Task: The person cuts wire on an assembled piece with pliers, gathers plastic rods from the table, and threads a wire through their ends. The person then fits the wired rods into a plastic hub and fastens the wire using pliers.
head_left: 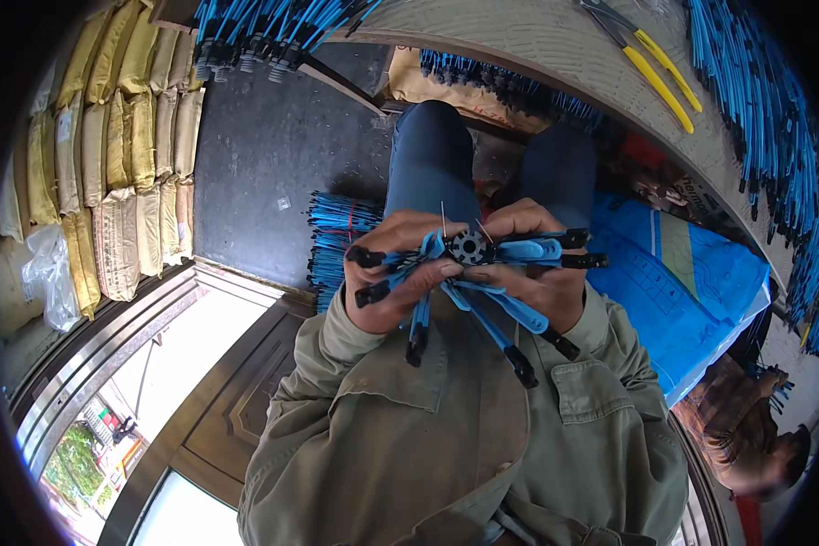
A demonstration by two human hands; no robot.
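Above my lap I hold a round black hub (470, 247) with blue plastic arms (517, 309) fanning out from it, each ending in a black tip. My left hand (393, 273) is closed around the arms on the left, its thumb pressed near the hub's lower edge. On the other side my right hand (548, 278) pinches the hub's right edge, with more arms running between and past its fingers. Thin metal wire ends (443, 221) stick up beside the hub. The palms and some of the arms are hidden by the fingers.
A wooden table (519, 35) curves across the far side, with yellow-handled pliers (660, 77) and blue rod bundles (755, 109) on it. A tied blue bundle (337, 241) lies left of my legs. Stacked sacks (109, 136) stand far left; a blue bag (673, 282) sits right, near a co-worker (737, 419).
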